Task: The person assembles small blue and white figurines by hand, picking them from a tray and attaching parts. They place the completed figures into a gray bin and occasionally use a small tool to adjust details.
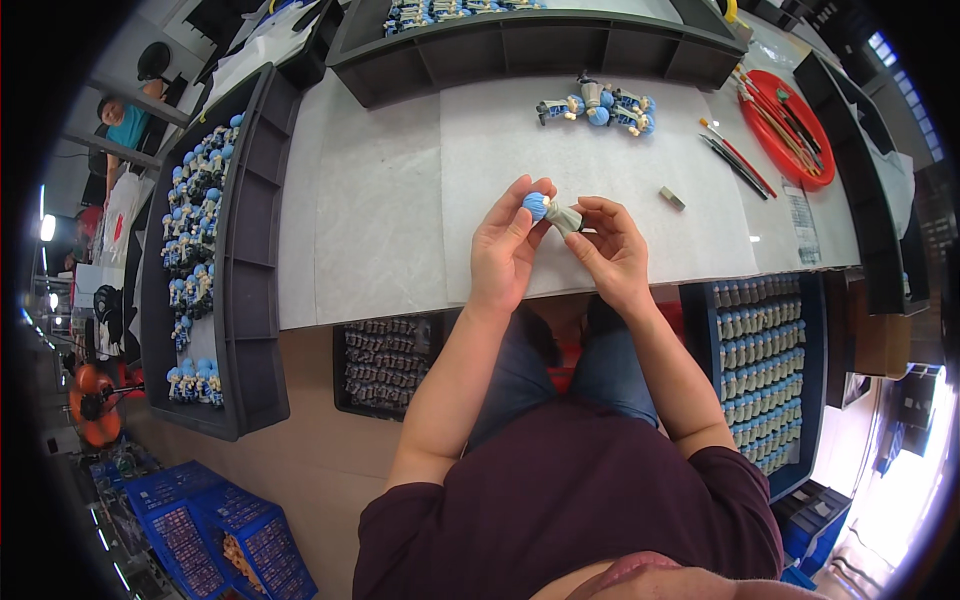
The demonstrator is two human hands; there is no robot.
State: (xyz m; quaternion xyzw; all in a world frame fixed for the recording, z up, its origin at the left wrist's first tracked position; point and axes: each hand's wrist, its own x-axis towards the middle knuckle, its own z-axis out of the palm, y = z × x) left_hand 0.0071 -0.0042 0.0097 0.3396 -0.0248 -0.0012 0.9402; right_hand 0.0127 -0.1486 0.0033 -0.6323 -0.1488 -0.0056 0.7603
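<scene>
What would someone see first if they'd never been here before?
Probably the little blue-haired figure in the middle, held between the left hand and the right hand. Next might come the bright red dish at the right of the pale table, and the dark bin on the left with lots of blue-haired figures inside.

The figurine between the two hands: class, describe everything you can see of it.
The figurine looks like moulded plastic, with blue hair and a greyish body that widens toward its lower end. It slants over the pale worktop, head toward the left hand, which holds it; the right hand grips the widened end. Finer details are unclear.
</scene>
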